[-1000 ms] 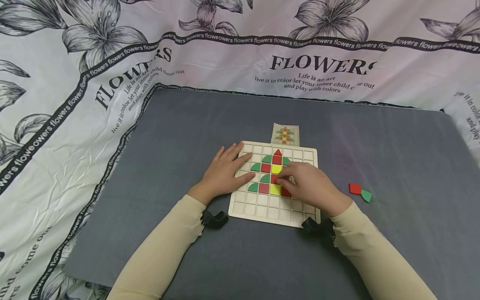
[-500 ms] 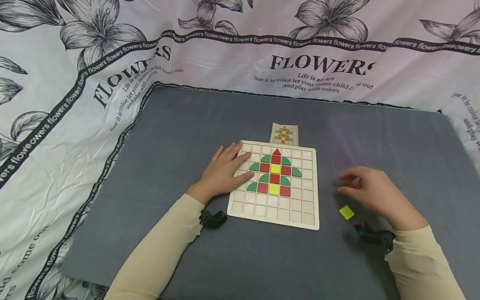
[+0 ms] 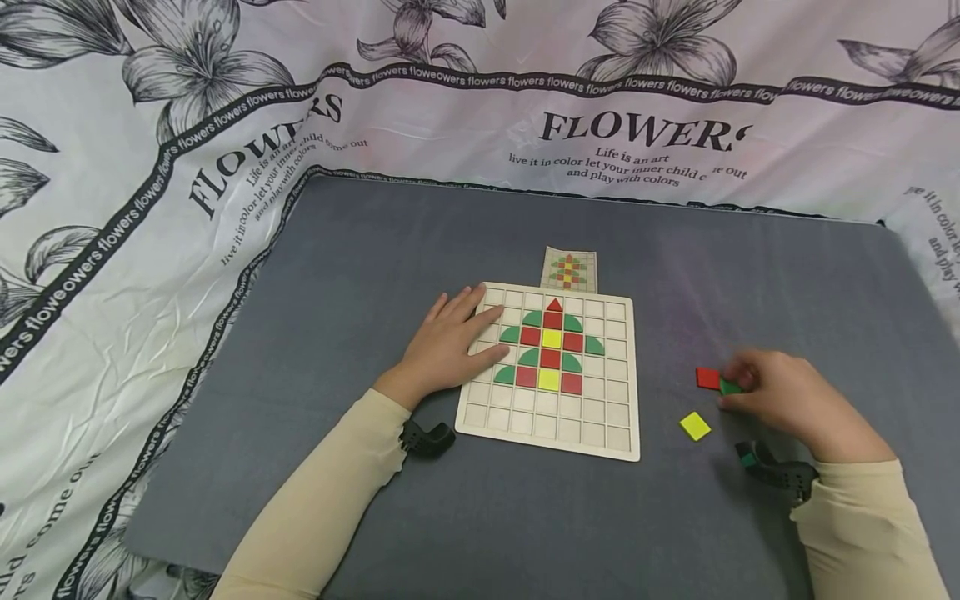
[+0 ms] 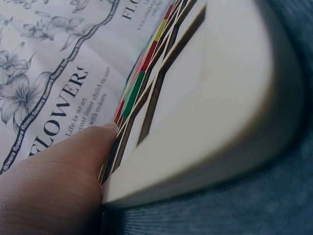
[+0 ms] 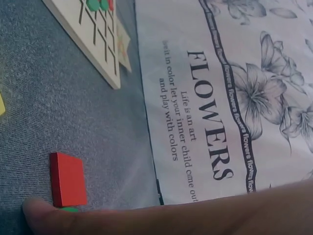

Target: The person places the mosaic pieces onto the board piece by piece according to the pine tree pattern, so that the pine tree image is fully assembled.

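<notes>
My left hand [image 3: 450,342] lies with fingers spread over the left edge of a pale wooden grid board [image 3: 551,423]. In the left wrist view, the thumb [image 4: 63,171] rests along the board's edge. Red and yellow squares, green quarter-circles and a red triangle [image 3: 554,305] form a tree shape on the board. Off to the right, my right hand [image 3: 780,400] pinches a green quarter-circle tile [image 3: 729,387] between thumb and fingers, partly covering it. That tile sits against a loose red square tile [image 3: 707,378], also seen in the right wrist view beside the fingers.
A loose yellow square tile [image 3: 695,426] lies on the grey tabletop [image 3: 375,250] between board and right hand. Behind the board, a small pattern card [image 3: 570,268] shows a coloured tree. A white flower-printed sheet [image 3: 450,125] hangs along the back and left.
My right hand has left the board for the loose tiles at the right, moving from the red square to the green quarter-circle. The left hand stays in place.
</notes>
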`<act>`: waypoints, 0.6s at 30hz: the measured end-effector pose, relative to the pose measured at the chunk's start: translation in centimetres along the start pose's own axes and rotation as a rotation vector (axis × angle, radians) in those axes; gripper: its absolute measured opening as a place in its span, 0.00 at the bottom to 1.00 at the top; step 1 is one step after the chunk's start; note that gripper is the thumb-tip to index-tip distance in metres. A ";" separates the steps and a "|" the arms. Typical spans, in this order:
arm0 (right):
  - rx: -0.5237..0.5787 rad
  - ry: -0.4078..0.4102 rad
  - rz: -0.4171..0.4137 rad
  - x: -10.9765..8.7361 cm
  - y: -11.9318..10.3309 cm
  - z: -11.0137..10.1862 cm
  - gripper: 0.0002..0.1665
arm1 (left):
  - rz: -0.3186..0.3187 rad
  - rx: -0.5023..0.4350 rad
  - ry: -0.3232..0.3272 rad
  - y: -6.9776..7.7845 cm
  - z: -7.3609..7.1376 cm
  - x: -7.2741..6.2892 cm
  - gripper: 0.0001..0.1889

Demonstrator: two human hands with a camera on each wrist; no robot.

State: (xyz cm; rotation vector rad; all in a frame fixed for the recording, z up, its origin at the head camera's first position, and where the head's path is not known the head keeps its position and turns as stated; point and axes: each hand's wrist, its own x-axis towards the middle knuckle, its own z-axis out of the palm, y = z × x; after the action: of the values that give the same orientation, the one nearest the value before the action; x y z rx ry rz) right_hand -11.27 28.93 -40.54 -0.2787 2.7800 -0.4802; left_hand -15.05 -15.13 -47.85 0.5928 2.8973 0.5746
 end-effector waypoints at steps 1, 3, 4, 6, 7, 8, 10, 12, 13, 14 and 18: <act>0.001 -0.006 0.004 0.0 0.1 0.0 0.18 | 0.000 -0.001 0.000 0.0 0.0 0.0 0.40; -0.001 -0.008 0.006 0.0 0.2 0.0 0.16 | 0.001 -0.001 -0.002 0.1 0.0 0.0 0.40; 0.001 -0.011 0.008 0.0 0.3 0.0 0.15 | 0.000 -0.001 -0.002 0.1 -0.1 0.0 0.40; -0.001 -0.004 0.006 -0.1 0.3 0.0 0.14 | -0.003 0.000 -0.003 0.0 -0.1 0.0 0.40; -0.002 -0.001 0.007 -0.1 0.3 0.0 0.13 | -0.003 0.000 -0.002 0.1 0.0 0.0 0.40; -0.005 0.004 0.008 -0.2 0.3 0.0 0.12 | -0.003 0.001 -0.002 0.1 0.0 0.0 0.40; -0.005 0.007 0.015 -0.2 0.2 0.0 0.13 | -0.003 0.000 0.000 0.1 0.0 0.0 0.40; -0.011 0.012 0.016 -0.2 0.1 0.0 0.14 | 0.000 -0.002 0.002 0.1 -0.1 0.0 0.40; -0.014 0.013 0.016 -0.2 0.0 0.1 0.14 | 0.001 -0.004 0.003 0.1 -0.1 0.0 0.40; -0.020 0.016 0.013 -0.2 -0.1 0.1 0.14 | 0.002 -0.005 0.004 0.1 -0.1 0.0 0.40; -0.040 0.026 0.013 -0.1 -0.5 0.3 0.11 | 0.003 -0.005 0.006 0.1 -0.1 0.0 0.40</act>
State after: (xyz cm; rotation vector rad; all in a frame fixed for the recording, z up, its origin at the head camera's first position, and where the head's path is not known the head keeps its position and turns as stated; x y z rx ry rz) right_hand -11.05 28.36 -40.60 -0.2653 2.8173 -0.4283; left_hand -15.05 -15.02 -47.74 0.5964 2.8999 0.5843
